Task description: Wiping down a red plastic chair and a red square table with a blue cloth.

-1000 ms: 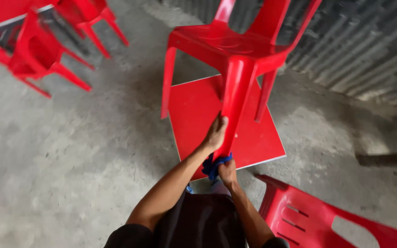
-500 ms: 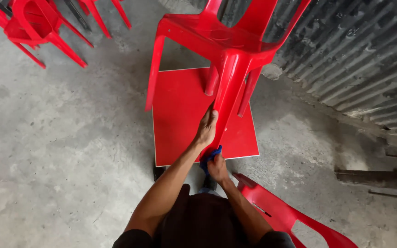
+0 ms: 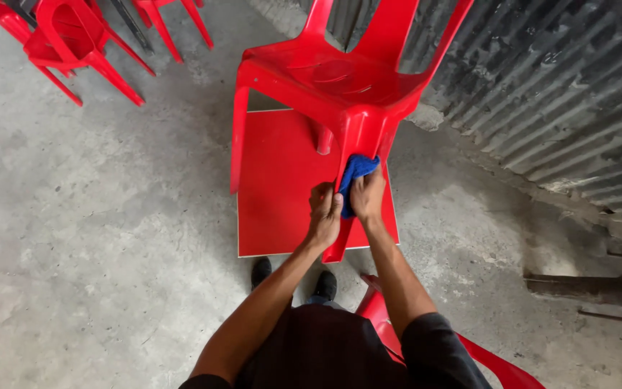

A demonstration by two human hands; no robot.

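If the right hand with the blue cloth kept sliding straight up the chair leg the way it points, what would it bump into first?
Most likely the underside corner of the red plastic chair's seat, where the leg joins it. The right hand presses the blue cloth against that leg, pointing up along it; depth is hard to judge.

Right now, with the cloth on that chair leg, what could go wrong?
1. The red chair appears tilted, steadied only by the left hand on its front leg; if that grip slips, it may tip over.
2. The right hand presses the blue cloth against the leg; a hard push could slide the leg on the smooth red board.
3. Another red chair lies close behind; stepping back risks a trip.
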